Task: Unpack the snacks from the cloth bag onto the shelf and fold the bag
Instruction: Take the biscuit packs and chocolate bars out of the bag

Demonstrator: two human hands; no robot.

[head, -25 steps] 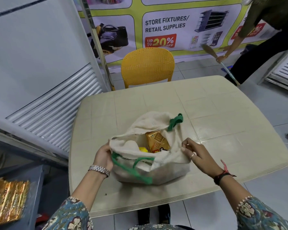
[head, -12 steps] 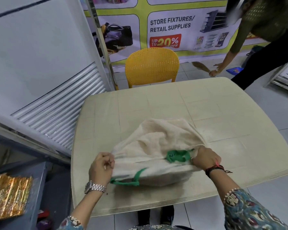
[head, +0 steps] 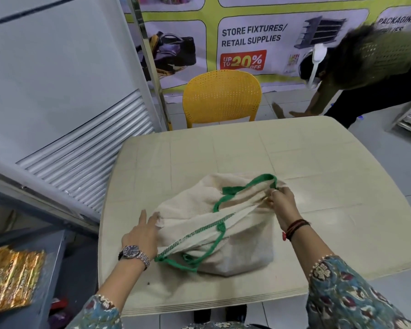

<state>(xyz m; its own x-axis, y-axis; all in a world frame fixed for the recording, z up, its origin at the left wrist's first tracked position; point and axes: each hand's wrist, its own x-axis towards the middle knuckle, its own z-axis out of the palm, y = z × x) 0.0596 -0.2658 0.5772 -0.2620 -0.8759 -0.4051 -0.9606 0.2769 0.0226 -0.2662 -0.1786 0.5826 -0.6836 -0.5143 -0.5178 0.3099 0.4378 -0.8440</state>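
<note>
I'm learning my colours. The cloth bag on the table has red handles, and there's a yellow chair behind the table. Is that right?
Not quite. The handles on the cloth bag are green, not red, as the head view shows. The rest is right: the bag sits on the table, and a yellow chair stands behind it.

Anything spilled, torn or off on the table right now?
Nothing spilled or torn. The cream cloth bag with green handles lies slumped on the beige table, mouth pulled closed, contents hidden. The right hand pinches its rim.
</note>
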